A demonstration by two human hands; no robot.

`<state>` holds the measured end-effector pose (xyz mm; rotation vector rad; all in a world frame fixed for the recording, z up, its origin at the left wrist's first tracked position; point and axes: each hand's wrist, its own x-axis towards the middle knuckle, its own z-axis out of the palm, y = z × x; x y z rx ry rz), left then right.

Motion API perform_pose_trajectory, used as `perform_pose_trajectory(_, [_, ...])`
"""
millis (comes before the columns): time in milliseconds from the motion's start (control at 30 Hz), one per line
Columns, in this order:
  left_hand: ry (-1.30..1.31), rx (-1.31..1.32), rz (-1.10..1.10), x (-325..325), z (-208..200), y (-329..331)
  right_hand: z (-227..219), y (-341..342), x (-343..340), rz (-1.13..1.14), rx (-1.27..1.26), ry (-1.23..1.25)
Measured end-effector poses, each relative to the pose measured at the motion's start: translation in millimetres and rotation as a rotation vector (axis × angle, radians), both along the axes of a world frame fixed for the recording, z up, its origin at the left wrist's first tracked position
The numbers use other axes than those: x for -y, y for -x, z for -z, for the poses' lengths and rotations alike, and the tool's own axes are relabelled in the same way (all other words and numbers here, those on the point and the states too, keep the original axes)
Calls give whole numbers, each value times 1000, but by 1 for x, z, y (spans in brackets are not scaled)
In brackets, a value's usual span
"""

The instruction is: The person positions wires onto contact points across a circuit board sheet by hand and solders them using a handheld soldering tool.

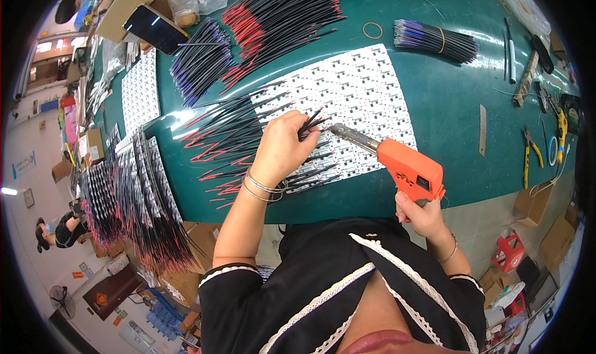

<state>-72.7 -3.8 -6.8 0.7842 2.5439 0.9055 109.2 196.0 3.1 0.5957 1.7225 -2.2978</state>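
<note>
My left hand is closed around a few short black wires, their ends poking past the fingertips. In my right hand is an orange soldering gun, gripped by its handle. Its dark metal tip reaches toward the wires beside my left fingers; whether the two touch is hard to make out. Beneath both lies a white panel of small circuit boards. Rows of black wires with red ends stick out from the panel's left side, partly covered by my left hand and forearm.
Black-and-red wires and purple-tipped wires lie at the back. A banded wire bundle, metal ruler and yellow-handled pliers are to the right. Left are a phone, another panel and stacked wired panels.
</note>
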Motion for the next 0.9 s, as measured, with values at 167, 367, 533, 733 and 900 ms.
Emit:
perform_pose_trajectory(167, [-13,-51,18,-1,2,-1,-1,0,1,-26,-17,-57])
perform_pose_trajectory(367, [-2,-44,18,-1,0,0,2,-3,-6,91,-57,11])
perform_pose_trajectory(533, [-76,26,-6,4,1,-1,2,3,-9,96,-67,22])
perform_pose_trajectory(733, [-183,138,-134,17,5,-1,-1,10,-8,63,-62,-4])
perform_pose_trajectory(900, [-217,-45,-139,10,-6,1,-5,19,-2,86,-75,-3])
